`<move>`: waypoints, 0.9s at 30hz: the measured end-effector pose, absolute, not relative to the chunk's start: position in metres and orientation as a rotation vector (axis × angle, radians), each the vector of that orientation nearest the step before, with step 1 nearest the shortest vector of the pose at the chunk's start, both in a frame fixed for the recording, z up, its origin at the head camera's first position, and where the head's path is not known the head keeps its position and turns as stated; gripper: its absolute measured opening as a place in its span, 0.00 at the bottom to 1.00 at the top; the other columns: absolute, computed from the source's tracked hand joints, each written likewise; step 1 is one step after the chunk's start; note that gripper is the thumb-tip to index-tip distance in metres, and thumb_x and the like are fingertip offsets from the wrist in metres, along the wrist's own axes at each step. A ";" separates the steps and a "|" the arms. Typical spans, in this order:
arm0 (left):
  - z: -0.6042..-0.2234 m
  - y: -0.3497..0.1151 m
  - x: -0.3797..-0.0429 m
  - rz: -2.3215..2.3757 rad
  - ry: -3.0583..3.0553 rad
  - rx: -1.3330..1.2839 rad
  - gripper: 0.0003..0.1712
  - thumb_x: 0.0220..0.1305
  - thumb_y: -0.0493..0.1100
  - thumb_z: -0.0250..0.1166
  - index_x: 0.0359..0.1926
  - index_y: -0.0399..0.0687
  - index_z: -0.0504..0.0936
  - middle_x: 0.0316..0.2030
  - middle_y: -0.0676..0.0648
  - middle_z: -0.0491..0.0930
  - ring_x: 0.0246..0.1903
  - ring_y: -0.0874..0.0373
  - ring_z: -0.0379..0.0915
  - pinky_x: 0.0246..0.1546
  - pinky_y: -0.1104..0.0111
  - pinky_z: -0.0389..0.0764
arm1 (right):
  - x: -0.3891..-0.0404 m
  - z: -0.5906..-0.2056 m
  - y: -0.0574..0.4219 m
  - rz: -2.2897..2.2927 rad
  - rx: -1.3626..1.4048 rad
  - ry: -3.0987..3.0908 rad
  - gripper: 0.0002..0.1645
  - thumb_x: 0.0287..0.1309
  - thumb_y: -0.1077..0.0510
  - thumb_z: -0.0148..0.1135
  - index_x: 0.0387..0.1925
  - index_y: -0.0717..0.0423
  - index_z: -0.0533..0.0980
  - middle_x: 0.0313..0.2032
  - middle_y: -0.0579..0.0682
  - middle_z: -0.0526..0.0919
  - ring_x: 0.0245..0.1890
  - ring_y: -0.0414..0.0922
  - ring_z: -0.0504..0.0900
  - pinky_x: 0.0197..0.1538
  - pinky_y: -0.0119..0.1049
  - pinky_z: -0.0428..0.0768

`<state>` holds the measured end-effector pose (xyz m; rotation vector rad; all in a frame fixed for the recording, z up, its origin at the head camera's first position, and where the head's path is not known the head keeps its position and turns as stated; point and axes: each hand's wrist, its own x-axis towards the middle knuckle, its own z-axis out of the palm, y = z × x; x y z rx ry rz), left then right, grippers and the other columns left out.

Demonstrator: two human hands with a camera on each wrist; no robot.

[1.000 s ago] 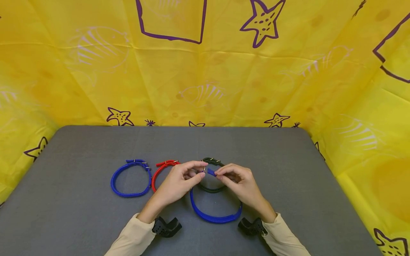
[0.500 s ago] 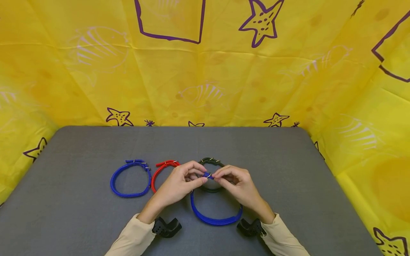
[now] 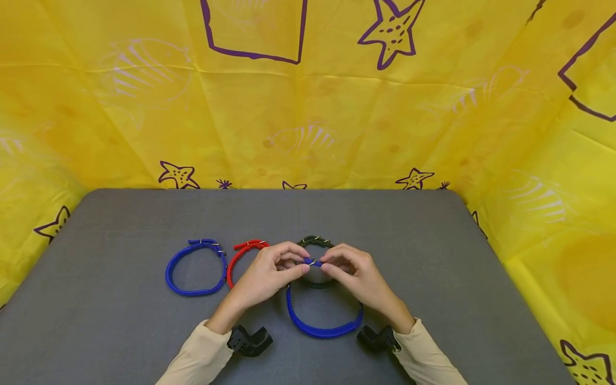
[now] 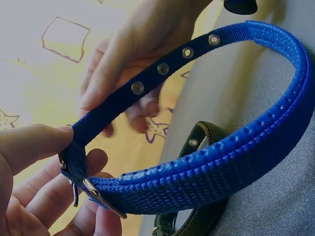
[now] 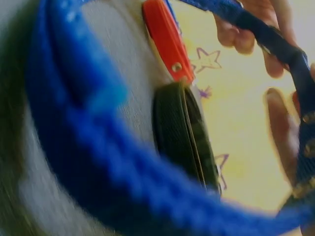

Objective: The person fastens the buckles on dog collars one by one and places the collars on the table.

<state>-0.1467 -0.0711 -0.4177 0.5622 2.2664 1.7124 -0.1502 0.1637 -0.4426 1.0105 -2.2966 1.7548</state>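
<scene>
A blue dog collar is held up by both hands, its padded loop hanging toward the person. My left hand pinches it at the metal buckle, thumb on top of the webbing. From the other side, my right hand pinches the strap end, which has several metal eyelets along it. Between the two sets of fingertips, the strap end meets the metal fitting. In the right wrist view the near webbing is blurred and partly covers the hands.
On the grey table lie a second blue collar at left, a red collar partly behind the left hand, and a dark green collar just beyond the hands. A yellow printed cloth surrounds the table.
The strap end, apart from the metal fitting a second ago, has moved left and now lies in it. Both hands stay close together, the right fingers nearer the left.
</scene>
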 end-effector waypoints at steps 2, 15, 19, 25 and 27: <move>-0.418 -0.072 -0.147 1.711 2.272 0.541 0.11 0.65 0.44 0.68 0.47 0.48 0.83 0.39 0.44 0.86 0.32 0.48 0.80 0.31 0.71 0.78 | -0.152 -0.441 0.168 1.726 0.964 -2.406 0.07 0.61 0.68 0.64 0.41 0.60 0.81 0.36 0.56 0.85 0.32 0.47 0.86 0.34 0.32 0.84; -0.418 -0.074 -0.149 1.766 2.265 0.521 0.13 0.65 0.44 0.68 0.49 0.47 0.82 0.44 0.43 0.85 0.40 0.43 0.82 0.35 0.71 0.79 | -0.158 -0.434 0.185 1.677 0.931 -2.612 0.09 0.64 0.62 0.64 0.43 0.64 0.81 0.26 0.56 0.86 0.25 0.52 0.86 0.30 0.35 0.83; -0.417 -0.073 -0.148 1.774 2.271 0.526 0.13 0.65 0.44 0.68 0.49 0.47 0.82 0.42 0.45 0.86 0.39 0.45 0.82 0.34 0.71 0.78 | -0.156 -0.434 0.181 1.678 0.916 -2.550 0.08 0.63 0.64 0.64 0.42 0.63 0.82 0.25 0.57 0.85 0.22 0.49 0.84 0.27 0.34 0.82; -0.418 -0.070 -0.146 1.732 2.300 0.526 0.15 0.63 0.45 0.70 0.50 0.49 0.82 0.36 0.47 0.85 0.30 0.59 0.77 0.30 0.72 0.75 | -0.152 -0.436 0.173 1.661 1.004 -2.424 0.09 0.60 0.68 0.65 0.43 0.62 0.81 0.24 0.59 0.83 0.19 0.47 0.81 0.23 0.31 0.79; -0.418 -0.069 -0.145 1.714 2.310 0.526 0.15 0.63 0.45 0.70 0.50 0.49 0.81 0.33 0.47 0.84 0.27 0.60 0.75 0.29 0.73 0.74 | -0.151 -0.436 0.170 1.654 1.029 -2.406 0.11 0.60 0.68 0.65 0.46 0.62 0.80 0.28 0.58 0.84 0.19 0.46 0.81 0.24 0.31 0.79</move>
